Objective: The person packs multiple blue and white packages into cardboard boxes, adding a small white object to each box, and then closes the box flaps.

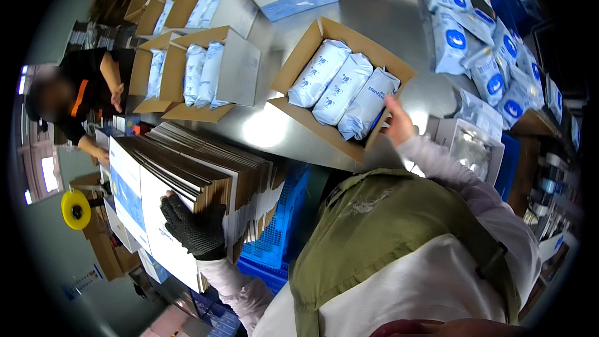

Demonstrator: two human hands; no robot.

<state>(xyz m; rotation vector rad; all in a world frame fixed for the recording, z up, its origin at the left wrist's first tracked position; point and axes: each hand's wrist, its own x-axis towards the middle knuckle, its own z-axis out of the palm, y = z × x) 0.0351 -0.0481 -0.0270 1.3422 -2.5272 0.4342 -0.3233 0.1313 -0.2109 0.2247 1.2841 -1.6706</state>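
My left hand [193, 226], in a black glove with bare fingertips, grips the edge of a white flattened carton [168, 246] at the front of a thick stack. Its thumb side is partly hidden. On the metal table, an open cardboard box [293, 115] holds three light-blue soft packs of wipes [342, 89] side by side, slightly tilted. My bare right hand [399, 123] is at the box's right wall, beside the rightmost pack [369, 103]. Its fingers are stretched out and apart, and it holds nothing.
Several filled boxes [240, 65] stand at the far left. Loose packs of wipes [450, 40] are heaped at the right, near a white box with clear plastic inside [471, 150]. A blue crate [277, 212] sits beneath the carton stack. Another person [84, 84] works at the left.
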